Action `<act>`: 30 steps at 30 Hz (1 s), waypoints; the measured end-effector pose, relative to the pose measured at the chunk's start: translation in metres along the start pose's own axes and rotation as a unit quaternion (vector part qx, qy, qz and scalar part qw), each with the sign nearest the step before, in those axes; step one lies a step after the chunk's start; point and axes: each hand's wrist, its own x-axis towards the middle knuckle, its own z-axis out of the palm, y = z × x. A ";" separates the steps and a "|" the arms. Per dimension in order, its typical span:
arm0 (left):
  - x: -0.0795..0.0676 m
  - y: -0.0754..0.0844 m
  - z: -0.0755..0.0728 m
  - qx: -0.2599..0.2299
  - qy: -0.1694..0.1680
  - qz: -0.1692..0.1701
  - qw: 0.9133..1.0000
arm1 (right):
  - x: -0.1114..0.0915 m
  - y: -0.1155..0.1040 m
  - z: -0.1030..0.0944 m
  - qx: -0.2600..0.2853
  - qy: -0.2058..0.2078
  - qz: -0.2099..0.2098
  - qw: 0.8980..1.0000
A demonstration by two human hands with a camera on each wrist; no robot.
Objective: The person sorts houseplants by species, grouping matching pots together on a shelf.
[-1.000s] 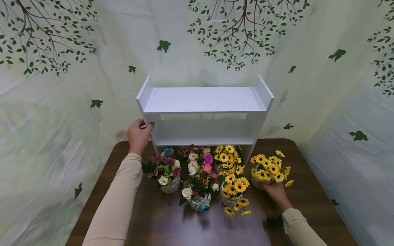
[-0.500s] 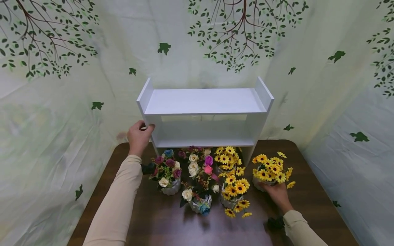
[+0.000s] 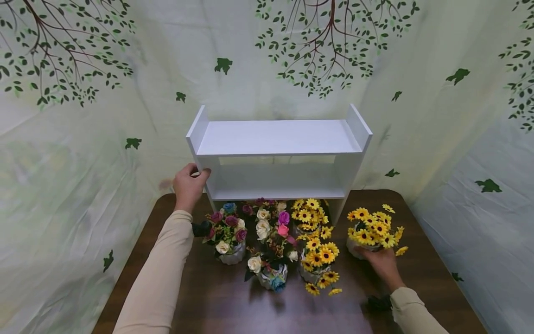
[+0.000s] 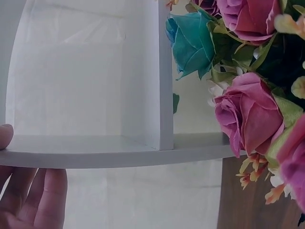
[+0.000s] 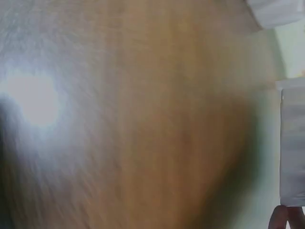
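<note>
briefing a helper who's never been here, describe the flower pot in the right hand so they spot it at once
Find the white shelf unit on the brown table. Right of it is a pot of yellow daisy-like flowers. Unlike the two other yellow-flowered pots, it is apart, in the right hand.

Worktop (image 3: 233, 311): mid-dim; pale sheen along middle of front edge, rear corners darker; soft shadow before the middle pot (image 3: 264, 279).
Shelf (image 3: 271, 137): upper board brightest, lower bay greyed; bowed by lens distortion in left wrist view.
Backdrop (image 3: 83, 185): muted, even light.
Right wrist view: worktop blurred, white glare at left; held pot (image 5: 293, 148) less smeared.
</note>
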 end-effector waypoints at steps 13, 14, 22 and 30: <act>-0.001 0.002 0.000 -0.001 -0.013 -0.001 1.000 | -0.003 -0.069 -0.082 -0.029 -0.022 -0.089 0.995; -0.001 0.002 -0.001 -0.002 -0.015 0.000 1.000 | -0.004 -0.078 -0.087 -0.033 -0.016 -0.102 0.994; -0.002 0.000 -0.007 0.006 -0.037 0.005 0.999 | -0.012 -0.153 -0.115 -0.043 0.026 -0.189 0.981; 0.000 0.001 -0.007 0.032 -0.031 0.015 0.999 | -0.023 -0.240 -0.122 -0.002 0.000 -0.235 0.972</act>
